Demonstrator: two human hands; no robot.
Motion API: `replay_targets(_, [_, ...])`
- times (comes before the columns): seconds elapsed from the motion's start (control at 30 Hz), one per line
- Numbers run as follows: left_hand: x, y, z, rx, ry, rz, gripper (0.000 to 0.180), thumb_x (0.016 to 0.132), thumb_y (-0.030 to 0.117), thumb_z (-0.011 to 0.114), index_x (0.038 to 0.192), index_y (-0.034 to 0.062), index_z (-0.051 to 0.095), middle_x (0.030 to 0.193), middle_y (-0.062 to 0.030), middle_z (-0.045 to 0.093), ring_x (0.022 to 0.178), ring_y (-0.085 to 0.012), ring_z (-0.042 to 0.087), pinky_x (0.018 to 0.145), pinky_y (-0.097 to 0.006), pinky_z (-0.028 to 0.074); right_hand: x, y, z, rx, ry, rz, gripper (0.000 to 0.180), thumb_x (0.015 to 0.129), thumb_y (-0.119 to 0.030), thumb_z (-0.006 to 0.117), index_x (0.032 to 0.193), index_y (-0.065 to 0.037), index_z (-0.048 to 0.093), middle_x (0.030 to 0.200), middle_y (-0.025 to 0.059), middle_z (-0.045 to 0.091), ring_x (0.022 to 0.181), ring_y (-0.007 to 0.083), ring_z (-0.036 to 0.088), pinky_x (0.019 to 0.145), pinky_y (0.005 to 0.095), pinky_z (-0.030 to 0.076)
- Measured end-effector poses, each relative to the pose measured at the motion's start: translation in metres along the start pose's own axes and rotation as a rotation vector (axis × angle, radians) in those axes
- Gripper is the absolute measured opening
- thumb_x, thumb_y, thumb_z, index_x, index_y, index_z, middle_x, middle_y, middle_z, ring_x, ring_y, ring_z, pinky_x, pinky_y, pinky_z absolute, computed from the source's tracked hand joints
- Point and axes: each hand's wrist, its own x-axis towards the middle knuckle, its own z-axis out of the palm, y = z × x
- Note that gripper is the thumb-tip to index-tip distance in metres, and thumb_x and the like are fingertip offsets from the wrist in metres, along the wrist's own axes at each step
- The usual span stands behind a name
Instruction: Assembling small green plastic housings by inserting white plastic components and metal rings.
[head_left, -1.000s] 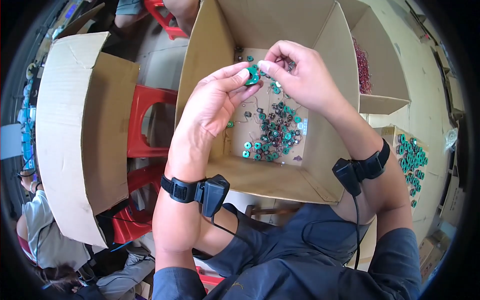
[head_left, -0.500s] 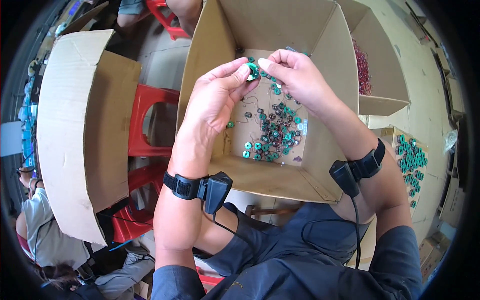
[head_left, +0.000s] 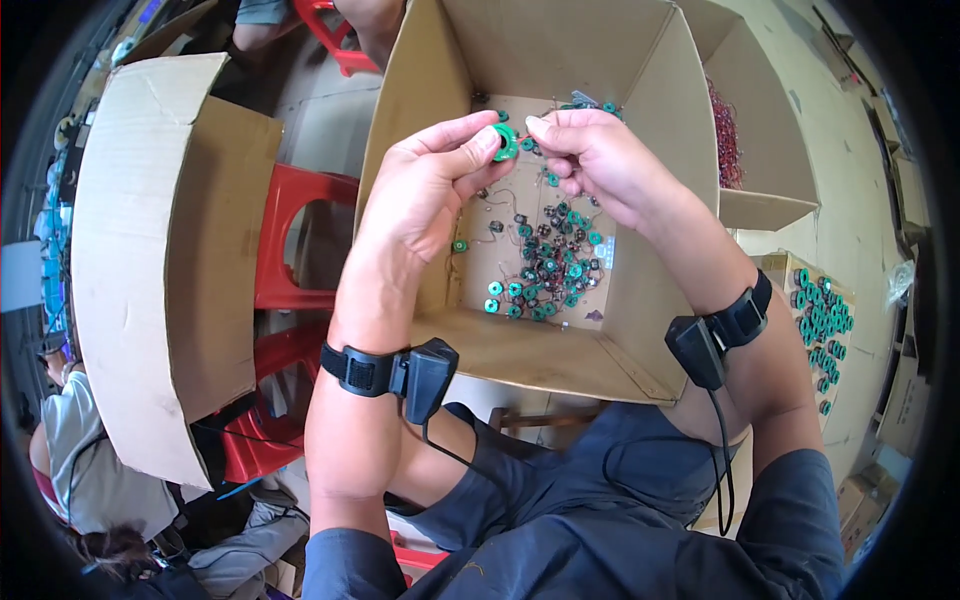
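Above the open cardboard box, my left hand pinches a small green ring-shaped part with a dark middle between thumb and fingers. My right hand is closed just to its right, thumb and forefinger pinched on a thin red wire that runs to the ring. Below both hands, several similar green and black parts with thin wire leads lie in a loose heap on the bottom of the cardboard box.
A second carton at the upper right holds a tangle of red wires. Rows of green ring parts sit on a board at right. Red plastic stools and a large carton stand left, near another person.
My right hand has shifted slightly and now pinches a red wire beside the ring. The green ring has turned a little in my left fingers, which stay in nearly the same place.
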Motion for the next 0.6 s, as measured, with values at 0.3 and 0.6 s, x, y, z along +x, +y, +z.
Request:
replay_targets(0.3, [-0.003, -0.001, 0.004, 0.011, -0.017, -0.023, 0.031, 0.092, 0.005, 0.062, 0.12, -0.0067, 0.058, 0.11, -0.0146, 0.065, 0.095, -0.022, 0.066, 0.089, -0.032, 0.057, -0.002, 0.002, 0.002, -0.068, -0.055, -0.056, 0.026, 0.098, -0.029, 0.056, 0.081, -0.01, 0.06, 0.065, -0.0059, 0.046, 0.059, 0.0044, 0.039, 0.05, 0.0224, 0.033])
replay_targets(0.6, [0.001, 0.001, -0.002, -0.043, -0.016, -0.039, 0.028, 0.09, 0.002, 0.065, 0.114, -0.0095, 0.06, 0.102, -0.0142, 0.066, 0.093, -0.0215, 0.066, 0.087, -0.032, 0.058, -0.004, 0.003, 0.006, -0.048, -0.02, -0.02, 0.028, 0.097, -0.029, 0.057, 0.077, -0.01, 0.06, 0.063, -0.0073, 0.045, 0.055, 0.0049, 0.035, 0.05, 0.0219, 0.03])
